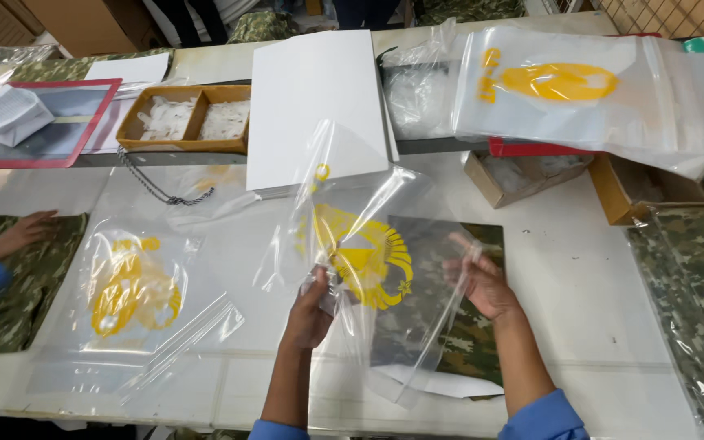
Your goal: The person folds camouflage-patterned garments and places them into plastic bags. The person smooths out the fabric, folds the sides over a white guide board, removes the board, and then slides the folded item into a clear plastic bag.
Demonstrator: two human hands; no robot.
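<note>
White worktop [596,277] is carrying a folded camouflage garment [466,326]; above it, the left hand [310,314] and right hand [482,281] are each pinching an edge of a clear printed bag [368,244], spreading its mouth. Holding both edges taut and well apart is probably helping.

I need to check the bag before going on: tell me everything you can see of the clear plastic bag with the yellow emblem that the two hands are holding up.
The clear plastic bag with the yellow emblem is thin, glossy film, crinkled and catching glare. It is lifted off the white table and tilted. The left hand pinches its lower edge near the emblem; the right hand grips its right side. Through it shows a folded camouflage cloth lying on the table beneath. Whether its mouth is open cannot be told.
</note>
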